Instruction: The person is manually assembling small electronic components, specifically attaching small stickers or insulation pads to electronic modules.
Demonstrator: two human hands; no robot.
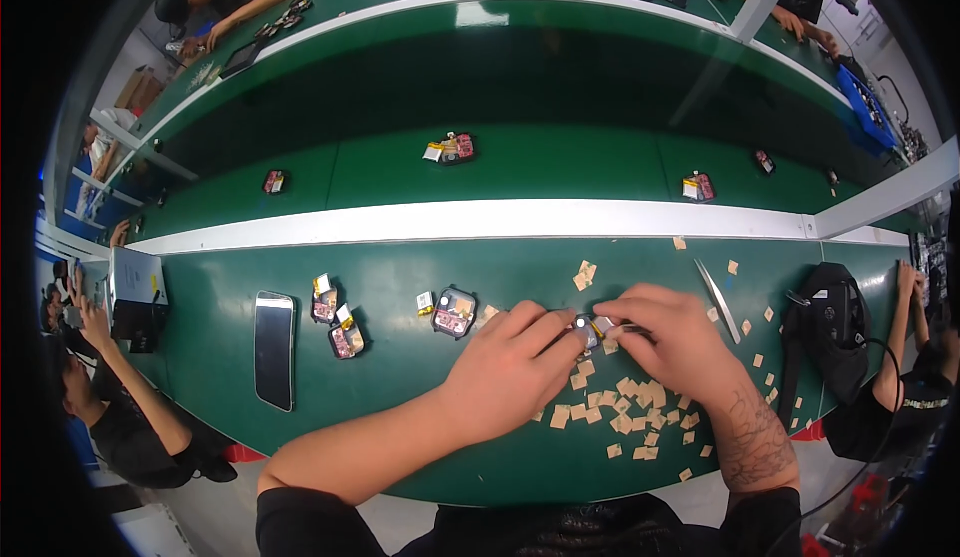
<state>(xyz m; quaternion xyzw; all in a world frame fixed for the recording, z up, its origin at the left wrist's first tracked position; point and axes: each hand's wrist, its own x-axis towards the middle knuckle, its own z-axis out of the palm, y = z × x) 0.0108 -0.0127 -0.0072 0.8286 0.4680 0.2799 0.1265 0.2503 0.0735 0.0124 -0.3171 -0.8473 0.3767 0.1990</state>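
Between my hands is a small opened electronic watch unit [588,329], with a silver battery pouch and a yellow strip at its right side. My left hand [520,362] grips the unit from the left, fingers closed on its edge. From the right, my right hand [668,335] pinches at the battery end. A thin dark piece shows under its fingers, too covered to name. Left of my hands lies another opened watch unit [455,312] with a loose battery [425,303] beside it. Many small tan paper pieces [622,424] are scattered below my right hand.
Metal tweezers [720,302] lie right of my right hand, near a black bag [835,332]. At left are a phone [274,352] and two more opened units [347,339]. A white rail [480,219] crosses beyond the green table [220,287]. Other people work around.
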